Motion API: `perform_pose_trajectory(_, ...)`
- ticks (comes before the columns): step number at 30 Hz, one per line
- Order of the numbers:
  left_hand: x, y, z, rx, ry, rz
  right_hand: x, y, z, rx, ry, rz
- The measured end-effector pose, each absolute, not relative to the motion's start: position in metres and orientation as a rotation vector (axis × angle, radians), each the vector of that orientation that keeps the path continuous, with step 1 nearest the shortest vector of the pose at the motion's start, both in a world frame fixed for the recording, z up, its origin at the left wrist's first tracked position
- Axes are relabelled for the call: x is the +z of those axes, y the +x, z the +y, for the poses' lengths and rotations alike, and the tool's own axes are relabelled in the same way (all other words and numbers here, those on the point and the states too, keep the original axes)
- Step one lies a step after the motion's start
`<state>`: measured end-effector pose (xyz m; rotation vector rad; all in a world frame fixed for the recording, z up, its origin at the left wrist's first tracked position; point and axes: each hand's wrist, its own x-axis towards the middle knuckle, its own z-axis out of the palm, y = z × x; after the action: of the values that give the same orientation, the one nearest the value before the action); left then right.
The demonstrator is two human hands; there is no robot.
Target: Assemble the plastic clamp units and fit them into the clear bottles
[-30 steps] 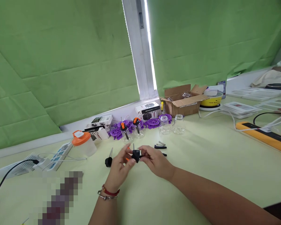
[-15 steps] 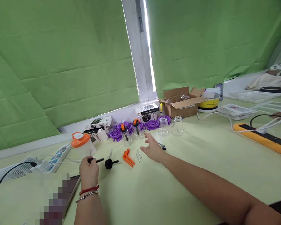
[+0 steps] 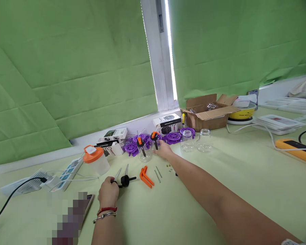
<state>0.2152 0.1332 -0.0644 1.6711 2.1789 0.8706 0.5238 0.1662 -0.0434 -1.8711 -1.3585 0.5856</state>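
L hand (image 3: 108,193) rests on worktop (image 3: 219,177), grip closed round a black stem (image 3: 114,180) w/ a thin metal rod poking out past the fingers. Black knob (image 3: 125,180) lies just right of that grip; orange clips (image 3: 146,176) and pins (image 3: 158,173) further right. R hand (image 3: 164,150) is stretched far fwd, grip loose and open, holding nothing, fingertips at orange-topped jar (image 3: 154,139). Tiny screws (image 3: 169,166) sit just beside its wrist.
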Motion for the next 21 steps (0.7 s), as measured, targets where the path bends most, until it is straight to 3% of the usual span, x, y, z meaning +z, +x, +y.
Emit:
perform_pose_trajectory(8, -0.057, 0.224, 0.129, 0.880, 1.699, 2.184, -0.025, 0.530, 0.145, 0.485, -1.823, -1.432)
perform_pose_trajectory(14, -0.026, 0.254, 0.103, 1.181, 1.741, 2.201, -0.005, 0.532, 0.075, 0.512, -1.639, -1.428)
perform_pose_trajectory(17, -0.012, 0.293, 0.067, 1.517, 1.797, 1.594, -0.004, 0.519, 0.024, 0.613, -1.585, -1.508)
perform_pose_trajectory(21, -0.007, 0.343, 0.017, 1.121, 1.836, 0.780, -0.008, 0.496, -0.030, 0.459, -1.561, -1.660)
